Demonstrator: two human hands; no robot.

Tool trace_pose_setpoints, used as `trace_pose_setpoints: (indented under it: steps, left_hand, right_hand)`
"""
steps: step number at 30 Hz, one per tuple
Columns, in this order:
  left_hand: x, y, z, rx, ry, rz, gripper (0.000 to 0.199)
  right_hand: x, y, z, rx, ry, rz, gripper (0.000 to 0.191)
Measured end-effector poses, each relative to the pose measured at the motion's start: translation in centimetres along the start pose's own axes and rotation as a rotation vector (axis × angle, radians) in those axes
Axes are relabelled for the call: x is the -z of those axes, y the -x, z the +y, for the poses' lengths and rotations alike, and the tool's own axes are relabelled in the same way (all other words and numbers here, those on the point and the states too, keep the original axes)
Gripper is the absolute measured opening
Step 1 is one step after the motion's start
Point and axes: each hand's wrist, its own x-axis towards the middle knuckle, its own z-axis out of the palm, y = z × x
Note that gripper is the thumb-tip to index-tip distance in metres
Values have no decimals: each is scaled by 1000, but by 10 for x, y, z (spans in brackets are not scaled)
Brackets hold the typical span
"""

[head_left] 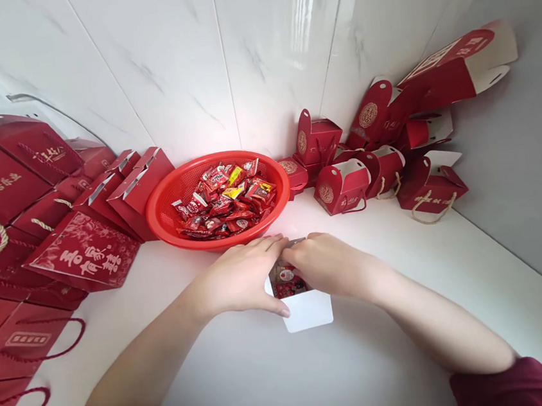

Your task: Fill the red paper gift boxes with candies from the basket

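A small gift box with a white inner flap folded toward me stands on the white tabletop in front of the basket. Inside its opening lie red-wrapped candies. My left hand grips the box's left side, thumb on the near flap and fingers over the far edge. At the right side of the opening, my right hand has its fingers curled down into the box; their tips are hidden. Just beyond both hands is a red plastic basket heaped with wrapped candies.
Stacked red gift boxes with rope handles crowd the left side, a flower-printed box among them. More red boxes stand and lean at the right. A tiled wall closes off the back; a grey panel borders the right.
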Motion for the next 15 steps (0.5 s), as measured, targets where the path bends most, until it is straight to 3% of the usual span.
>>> trace_pose_setpoints:
  steps: [5,15]
  left_hand:
    - [2,0,3,1,-31,-7,109]
    - [0,0,2,-27,-19,-11,105]
  right_hand:
    - [-22,-23,-3,-69,28,-57,36]
    - [-20,-15,-1,29,-143,-93,28]
